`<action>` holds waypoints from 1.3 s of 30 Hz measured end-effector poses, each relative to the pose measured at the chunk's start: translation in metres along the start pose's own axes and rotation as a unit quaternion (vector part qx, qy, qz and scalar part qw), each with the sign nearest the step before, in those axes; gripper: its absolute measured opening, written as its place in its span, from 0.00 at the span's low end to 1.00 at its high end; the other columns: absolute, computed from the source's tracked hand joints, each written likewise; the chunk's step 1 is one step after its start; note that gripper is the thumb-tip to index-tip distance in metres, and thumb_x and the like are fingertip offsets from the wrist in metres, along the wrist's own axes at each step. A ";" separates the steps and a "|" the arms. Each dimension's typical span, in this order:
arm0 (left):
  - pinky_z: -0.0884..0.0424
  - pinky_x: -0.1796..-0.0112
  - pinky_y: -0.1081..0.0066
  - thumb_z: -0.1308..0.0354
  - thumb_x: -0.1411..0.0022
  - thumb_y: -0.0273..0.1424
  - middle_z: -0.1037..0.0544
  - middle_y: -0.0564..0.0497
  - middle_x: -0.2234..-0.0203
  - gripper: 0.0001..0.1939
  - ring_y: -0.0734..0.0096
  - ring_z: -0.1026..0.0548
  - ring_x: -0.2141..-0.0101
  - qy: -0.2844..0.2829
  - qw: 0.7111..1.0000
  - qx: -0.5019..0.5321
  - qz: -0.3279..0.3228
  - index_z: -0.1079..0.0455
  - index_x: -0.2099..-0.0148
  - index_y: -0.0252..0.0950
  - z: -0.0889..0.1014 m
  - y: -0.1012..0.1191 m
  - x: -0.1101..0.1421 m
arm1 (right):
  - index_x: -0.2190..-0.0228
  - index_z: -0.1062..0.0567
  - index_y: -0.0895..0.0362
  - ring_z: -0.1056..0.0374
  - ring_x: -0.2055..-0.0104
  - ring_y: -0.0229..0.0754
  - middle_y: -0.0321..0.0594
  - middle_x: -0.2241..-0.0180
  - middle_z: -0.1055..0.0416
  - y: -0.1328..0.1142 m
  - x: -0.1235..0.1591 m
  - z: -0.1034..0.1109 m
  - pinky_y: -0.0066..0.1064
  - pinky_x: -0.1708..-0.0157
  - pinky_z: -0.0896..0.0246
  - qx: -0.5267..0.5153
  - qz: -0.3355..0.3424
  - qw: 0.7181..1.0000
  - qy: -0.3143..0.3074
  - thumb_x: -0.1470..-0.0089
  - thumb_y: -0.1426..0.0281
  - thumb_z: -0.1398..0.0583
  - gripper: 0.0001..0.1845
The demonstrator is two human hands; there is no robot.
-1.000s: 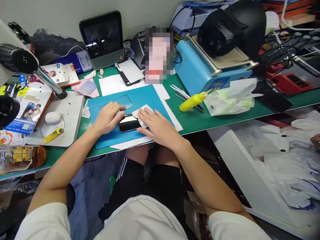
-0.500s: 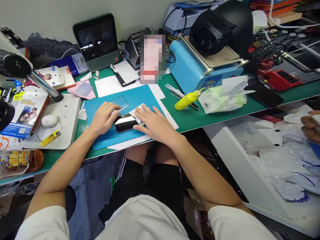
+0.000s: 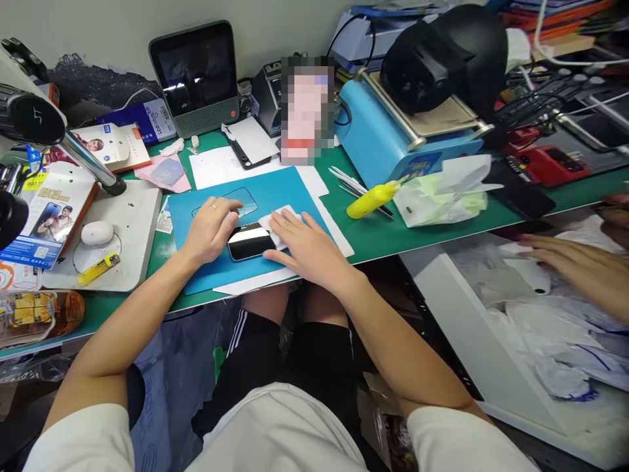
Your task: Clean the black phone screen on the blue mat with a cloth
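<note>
A smartphone (image 3: pixel 248 244) with a dark, shiny screen lies flat on a blue mat (image 3: pixel 196 278). My right hand (image 3: pixel 312 246) presses a folded white tissue (image 3: pixel 275 226) against its right end, with the fingers stretched over the tissue. At the phone's left end rests my left hand (image 3: pixel 207 229), fingers loosely bent and apart, the thumb by the phone's upper corner. Whether that thumb touches the phone I cannot tell. Just beyond, a clear black-edged screen glass (image 3: pixel 243 198) lies on the mat, partly hidden by my left hand.
A yellow squeeze bottle (image 3: pixel 371 200), tweezers (image 3: pixel 344 178) and a tissue pack (image 3: pixel 442 203) are right of the mat. Behind stands a blue machine (image 3: pixel 373 141). A white plate (image 3: pixel 132 236) lies left. Another person's hand (image 3: pixel 584 269) is over the open drawer (image 3: pixel 459 282).
The tissue and my right hand have shifted slightly on the phone. Another person's hand has come in from the right over the drawer. The whole view has turned slightly.
</note>
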State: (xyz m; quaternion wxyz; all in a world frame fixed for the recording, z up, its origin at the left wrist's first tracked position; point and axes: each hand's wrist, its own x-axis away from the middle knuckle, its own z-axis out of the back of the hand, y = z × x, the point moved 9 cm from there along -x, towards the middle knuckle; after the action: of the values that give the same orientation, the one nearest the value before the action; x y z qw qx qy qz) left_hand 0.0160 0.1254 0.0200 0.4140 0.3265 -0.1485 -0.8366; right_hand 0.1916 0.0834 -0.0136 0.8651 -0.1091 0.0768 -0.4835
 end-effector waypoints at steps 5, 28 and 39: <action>0.32 0.42 0.51 0.71 0.24 0.65 0.17 0.43 0.51 0.44 0.53 0.25 0.49 0.112 0.994 -0.011 -0.005 0.27 0.39 0.40 0.023 -0.003 0.001 | 0.24 0.45 0.74 0.56 0.17 0.60 0.64 0.21 0.53 -0.050 -0.033 -0.019 0.54 0.19 0.56 -0.042 0.041 0.998 -0.037 0.27 0.48 0.43 0.50; 0.32 0.42 0.50 0.71 0.25 0.66 0.17 0.43 0.50 0.44 0.53 0.25 0.48 0.058 0.998 0.007 0.023 0.26 0.42 0.42 0.018 -0.005 0.000 | 0.24 0.45 0.72 0.58 0.17 0.62 0.65 0.21 0.54 -0.040 0.046 -0.025 0.61 0.22 0.50 -0.062 0.037 0.997 0.031 0.26 0.42 0.57 0.52; 0.32 0.43 0.53 0.72 0.24 0.66 0.16 0.43 0.50 0.45 0.54 0.25 0.48 0.051 0.998 0.017 0.014 0.26 0.42 0.40 0.014 0.002 0.001 | 0.25 0.51 0.82 0.56 0.19 0.78 0.83 0.24 0.56 -0.028 0.054 -0.032 0.72 0.27 0.48 0.001 -0.069 0.995 0.076 0.30 0.37 0.54 0.62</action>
State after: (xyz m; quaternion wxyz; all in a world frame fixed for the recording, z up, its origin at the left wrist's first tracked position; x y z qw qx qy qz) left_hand 0.0078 0.1234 0.0312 0.4269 0.3741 -0.1461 -0.8102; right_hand 0.1891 0.0199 -0.0387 0.8217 -0.0760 0.1341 -0.5487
